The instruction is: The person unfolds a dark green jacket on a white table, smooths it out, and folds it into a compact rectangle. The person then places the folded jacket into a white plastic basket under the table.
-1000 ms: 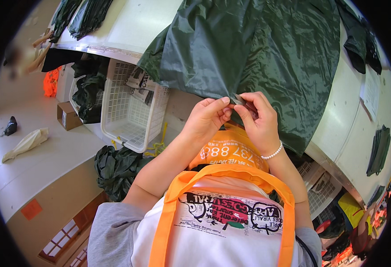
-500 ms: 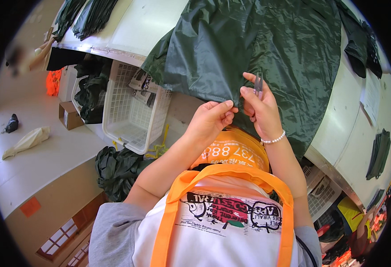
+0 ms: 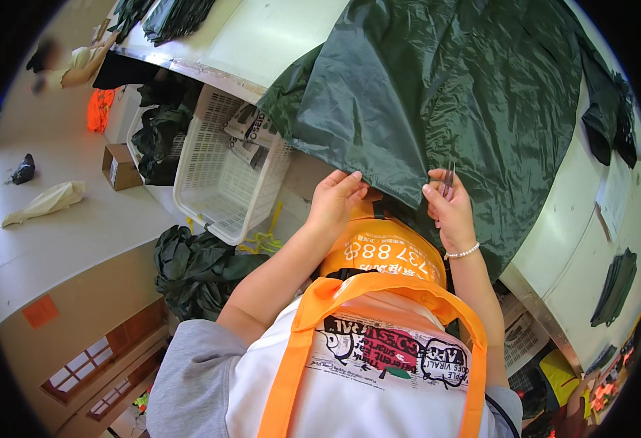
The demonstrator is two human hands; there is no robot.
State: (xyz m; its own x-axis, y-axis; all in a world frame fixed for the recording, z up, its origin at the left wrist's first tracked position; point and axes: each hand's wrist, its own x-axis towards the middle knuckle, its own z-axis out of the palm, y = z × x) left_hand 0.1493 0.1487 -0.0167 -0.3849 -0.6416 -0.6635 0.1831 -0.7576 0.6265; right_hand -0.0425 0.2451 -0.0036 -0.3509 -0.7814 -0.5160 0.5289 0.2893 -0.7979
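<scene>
A large, shiny dark green sheet of fabric [image 3: 364, 95] spreads over the table and hangs past its front edge towards me. My left hand [image 3: 335, 204] is closed in a pinch on the hem at its near edge. To the right of it, my right hand [image 3: 452, 208] is closed around small thread snips [image 3: 448, 181], their points upward past the fingers. The right thumb and forefinger meet at the fabric's edge; whether they also grip the cloth I cannot tell. Below the hands is an orange apron [image 3: 386, 244] on my front.
The white table [image 3: 262, 44] holds folded dark green pieces [image 3: 178, 18]. Below its left side stands a white plastic basket [image 3: 218, 190], near a heap of dark green fabric [image 3: 196, 270] and a cardboard box [image 3: 121, 168]. Another person [image 3: 79, 66] is at far left.
My hands have moved apart along the hem, the left one leftward and down, the right one rightward and down with the snips. More of the near edge shows between them.
</scene>
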